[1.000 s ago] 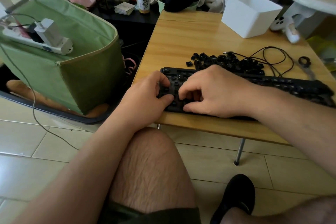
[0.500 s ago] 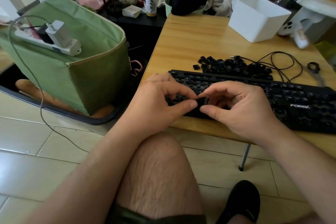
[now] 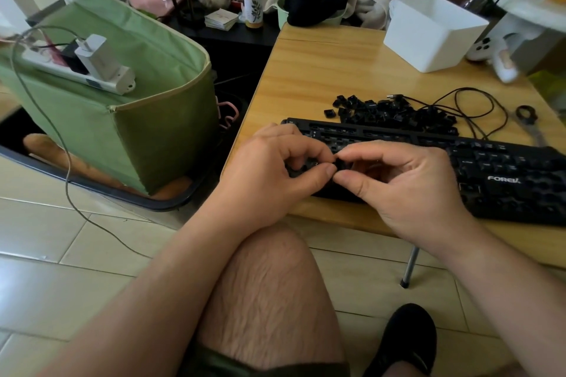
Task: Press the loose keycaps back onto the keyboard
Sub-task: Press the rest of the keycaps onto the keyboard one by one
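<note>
Tabletop [image 3: 318, 70]: pale wood, carrying everything below.
Green fabric bin [image 3: 128, 107]: on the floor left of the tabletop, a power strip [image 3: 79, 70] across its rim.
Keyboard [image 3: 502, 174]: black, along the near edge, many sockets at its left end bare.
White box [image 3: 432, 32]: far right corner.
Pile of loose keycaps [image 3: 395, 113]: just behind the keyboard, beside a coiled black cable [image 3: 471, 107].
Left hand [image 3: 272, 171]: fingers curled over the keyboard's left end, thumb tip touching the right thumb.
Right hand [image 3: 404, 180]: thumb and forefinger pinch a black keycap [image 3: 340, 163] just above the keyboard.
</note>
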The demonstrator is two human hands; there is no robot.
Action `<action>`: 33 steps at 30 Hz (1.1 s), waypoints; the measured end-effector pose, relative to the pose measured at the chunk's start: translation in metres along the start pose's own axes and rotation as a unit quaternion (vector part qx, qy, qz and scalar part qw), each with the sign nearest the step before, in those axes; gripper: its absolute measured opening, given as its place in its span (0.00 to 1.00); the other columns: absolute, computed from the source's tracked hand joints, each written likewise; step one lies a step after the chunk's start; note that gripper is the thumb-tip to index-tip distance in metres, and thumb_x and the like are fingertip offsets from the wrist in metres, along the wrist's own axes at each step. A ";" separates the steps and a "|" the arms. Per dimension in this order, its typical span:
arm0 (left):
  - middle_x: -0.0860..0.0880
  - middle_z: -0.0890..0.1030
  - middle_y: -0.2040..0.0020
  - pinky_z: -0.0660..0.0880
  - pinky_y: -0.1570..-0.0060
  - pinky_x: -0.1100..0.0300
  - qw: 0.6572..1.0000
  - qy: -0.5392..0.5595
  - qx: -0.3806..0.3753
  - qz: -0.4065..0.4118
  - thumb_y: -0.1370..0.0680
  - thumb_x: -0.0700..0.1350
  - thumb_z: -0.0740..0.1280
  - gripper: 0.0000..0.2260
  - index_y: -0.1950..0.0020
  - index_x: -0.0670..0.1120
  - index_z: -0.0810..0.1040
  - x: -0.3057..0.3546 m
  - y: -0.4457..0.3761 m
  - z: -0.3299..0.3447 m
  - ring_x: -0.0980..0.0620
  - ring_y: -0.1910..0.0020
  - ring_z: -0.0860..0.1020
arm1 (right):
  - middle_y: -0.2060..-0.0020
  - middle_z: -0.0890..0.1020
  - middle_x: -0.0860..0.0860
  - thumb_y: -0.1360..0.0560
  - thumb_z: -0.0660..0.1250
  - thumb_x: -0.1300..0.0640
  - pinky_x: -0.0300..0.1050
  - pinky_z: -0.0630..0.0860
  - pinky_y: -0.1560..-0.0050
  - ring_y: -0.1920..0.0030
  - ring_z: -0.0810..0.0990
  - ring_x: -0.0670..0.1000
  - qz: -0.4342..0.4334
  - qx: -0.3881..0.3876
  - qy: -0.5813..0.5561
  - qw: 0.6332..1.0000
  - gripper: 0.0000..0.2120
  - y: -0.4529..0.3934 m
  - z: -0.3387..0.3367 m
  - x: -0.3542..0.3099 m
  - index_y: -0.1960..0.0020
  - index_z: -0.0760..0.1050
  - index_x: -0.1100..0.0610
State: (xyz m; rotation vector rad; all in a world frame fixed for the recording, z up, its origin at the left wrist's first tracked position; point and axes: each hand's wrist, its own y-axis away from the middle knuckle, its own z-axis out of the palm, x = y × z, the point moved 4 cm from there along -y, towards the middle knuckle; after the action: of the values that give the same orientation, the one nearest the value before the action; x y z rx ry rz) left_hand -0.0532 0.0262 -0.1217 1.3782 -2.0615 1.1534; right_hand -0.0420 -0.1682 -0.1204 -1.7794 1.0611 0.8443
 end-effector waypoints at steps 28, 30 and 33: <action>0.56 0.76 0.54 0.69 0.58 0.67 0.984 -0.053 -0.013 -0.169 0.20 0.42 0.70 0.13 0.45 0.62 0.81 -0.039 0.000 0.000 0.62 0.59 0.74 | 0.55 0.81 0.48 0.23 0.70 0.60 0.52 0.80 0.52 0.52 0.80 0.54 -0.104 -0.227 0.503 0.828 0.07 -0.031 0.041 -0.022 0.52 0.84 0.49; 0.56 0.76 0.53 0.70 0.58 0.66 0.984 -0.049 -0.011 -0.172 0.20 0.42 0.70 0.13 0.45 0.62 0.81 -0.040 0.000 -0.001 0.62 0.59 0.74 | 0.57 0.80 0.47 0.24 0.71 0.62 0.49 0.80 0.55 0.54 0.79 0.52 -0.107 -0.232 0.521 0.815 0.09 -0.031 0.044 -0.023 0.52 0.84 0.48; 0.57 0.77 0.52 0.71 0.57 0.66 0.984 -0.048 -0.009 -0.172 0.20 0.42 0.70 0.13 0.44 0.61 0.81 -0.040 -0.001 0.000 0.60 0.59 0.75 | 0.58 0.77 0.46 0.21 0.69 0.61 0.44 0.72 0.61 0.57 0.77 0.51 -0.109 -0.241 0.542 0.798 0.09 -0.028 0.046 -0.030 0.51 0.81 0.47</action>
State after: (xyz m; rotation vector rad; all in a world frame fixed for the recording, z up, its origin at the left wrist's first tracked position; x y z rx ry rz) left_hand -0.0353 0.0490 -0.1494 1.7279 -1.7929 0.9345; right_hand -0.0335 -0.1092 -0.1035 -2.8797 1.3280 -0.1960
